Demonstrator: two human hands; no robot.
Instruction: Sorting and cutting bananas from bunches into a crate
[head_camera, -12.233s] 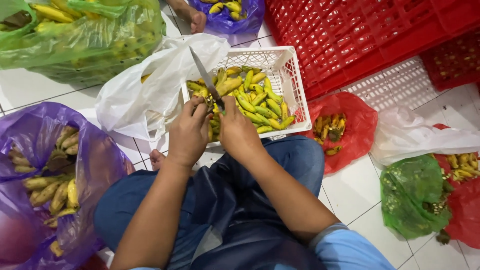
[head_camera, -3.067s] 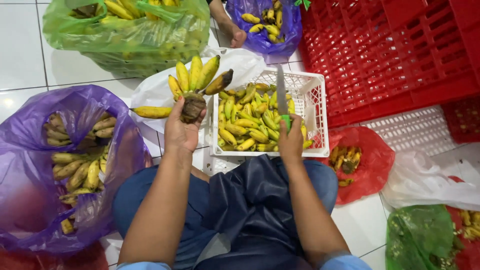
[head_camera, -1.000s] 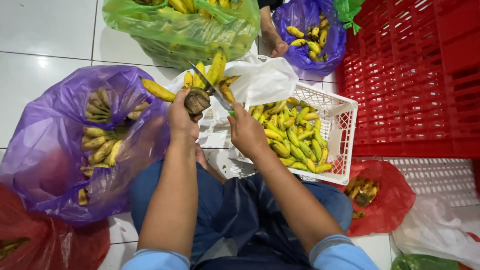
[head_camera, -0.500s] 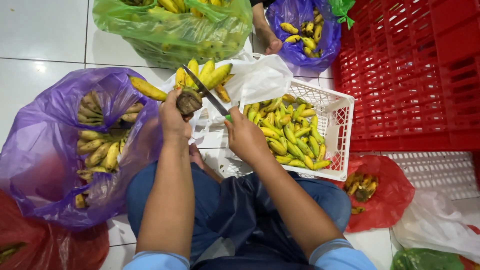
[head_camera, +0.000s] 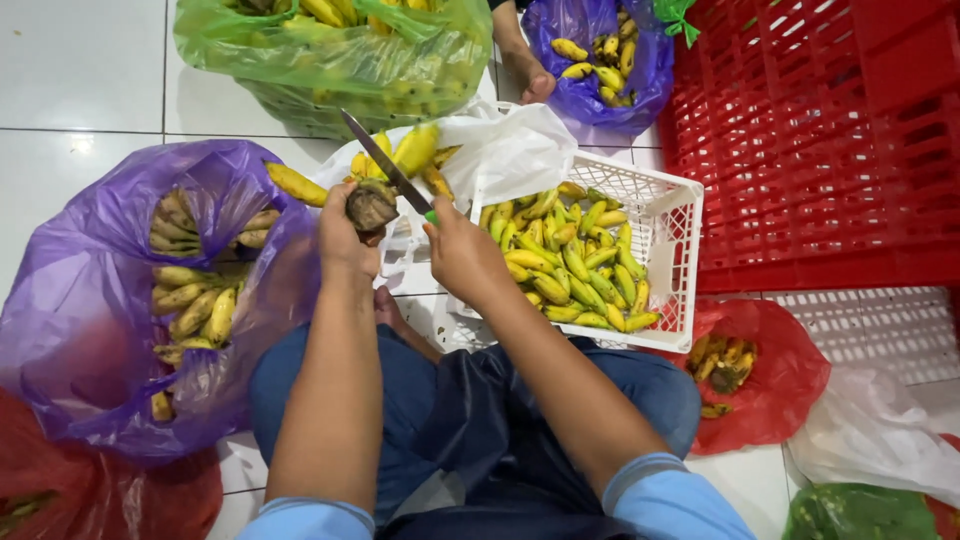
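The left hand (head_camera: 345, 228) is wrapped around the dark cut stalk of a banana bunch (head_camera: 385, 172), holding it up above the lap with its yellow and green fruit fanning out toward the far side. The right hand (head_camera: 462, 253) is closed on the green handle of a knife (head_camera: 385, 165), whose long blade slants up and to the far left, lying across the bunch just above the stalk.

Just right of the hands stands a white plastic basket (head_camera: 668, 262) filled with loose small bananas (head_camera: 570, 262), yellow and green. A white plastic bag (head_camera: 505, 150) lies crumpled behind the bunch, touching the basket's far left corner. To the left, a purple bag (head_camera: 90, 300) gapes open with browner banana bunches inside. At the far edge sits a green bag (head_camera: 330, 60) stuffed with more bananas, and beside it, to the right, a smaller purple bag (head_camera: 640, 70) of bananas, with another person's hand (head_camera: 532, 80) resting next to it. Red crates (head_camera: 820, 140) are stacked on the right. A red bag (head_camera: 760, 375) with a few bananas lies near right on the tiled floor (head_camera: 80, 60).
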